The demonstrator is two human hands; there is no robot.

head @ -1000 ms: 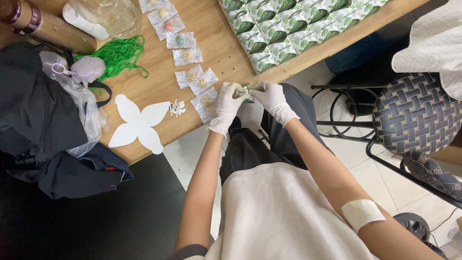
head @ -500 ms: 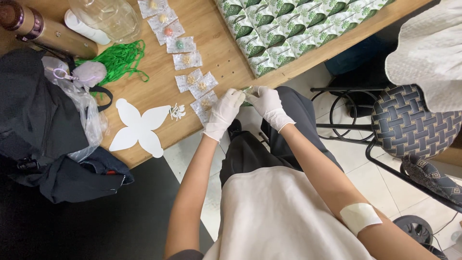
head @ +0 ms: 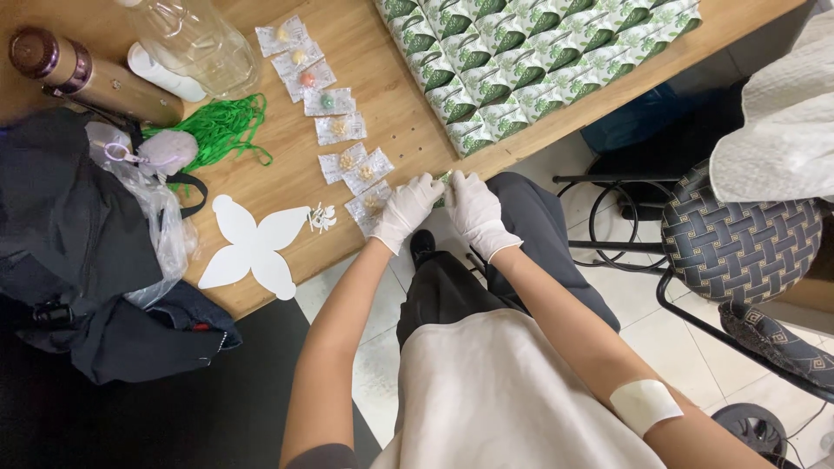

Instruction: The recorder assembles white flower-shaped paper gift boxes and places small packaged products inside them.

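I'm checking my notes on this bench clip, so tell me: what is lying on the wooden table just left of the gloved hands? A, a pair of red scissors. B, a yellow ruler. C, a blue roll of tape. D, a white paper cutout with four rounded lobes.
D: a white four-lobed paper cutout lies flat on the wooden table, left of the left hand and right hand; no scissors, tape or ruler shows there.

A block of flat rectangular packets (head: pixel 530 52) with green leaf prints on white fills the upper middle and right of the frame, laid in tight rows. Small clear square sachets (head: pixel 334 108), each holding a yellow, orange, green or tan piece, run in a diagonal line from upper centre down toward mid-frame. One small green-and-white packet (head: pixel 445 181) sits between both gloved hands.
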